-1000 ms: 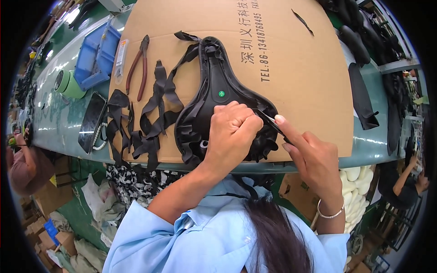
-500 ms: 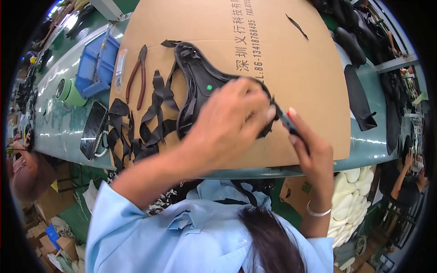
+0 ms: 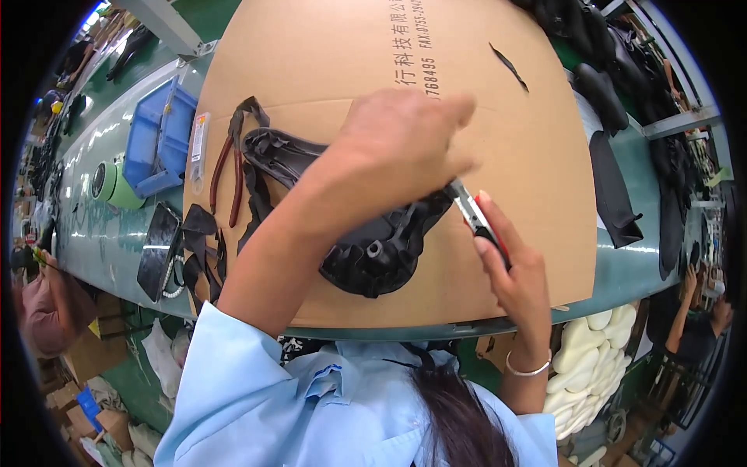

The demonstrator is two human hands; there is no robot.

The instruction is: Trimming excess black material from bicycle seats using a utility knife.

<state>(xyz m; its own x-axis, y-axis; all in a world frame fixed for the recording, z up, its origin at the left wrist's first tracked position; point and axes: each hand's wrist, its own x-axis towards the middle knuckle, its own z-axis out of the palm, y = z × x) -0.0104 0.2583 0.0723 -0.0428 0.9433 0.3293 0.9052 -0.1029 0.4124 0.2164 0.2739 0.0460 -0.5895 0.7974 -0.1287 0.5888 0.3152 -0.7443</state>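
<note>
A black bicycle saddle [image 3: 373, 257] lies underside up on the cardboard, its cover edge folded and bunched along the rim. My left hand [image 3: 401, 144] passes over its middle and hides part of it. That hand is blurred; its thumb and a finger point right, apart, and nothing shows between them. In my right hand [image 3: 517, 272] is a box cutter [image 3: 476, 214] with a red and black handle. Its metal blade points up and left, close to the saddle's right edge; I cannot tell whether it touches.
Red-handled pliers [image 3: 226, 171] and black scraps [image 3: 204, 249] lie left of the saddle. Beyond them are a blue bin [image 3: 159, 140], a green round container [image 3: 115, 184] and a phone [image 3: 158, 253]. One thin black strip [image 3: 510, 68] lies far right on the cardboard sheet [image 3: 529, 171].
The saddle has turned and shifted nearer me, its wide end now towards the front. My left hand has moved up and away from the saddle's edge, its fingers parting. Scraps beside the pliers have moved.
</note>
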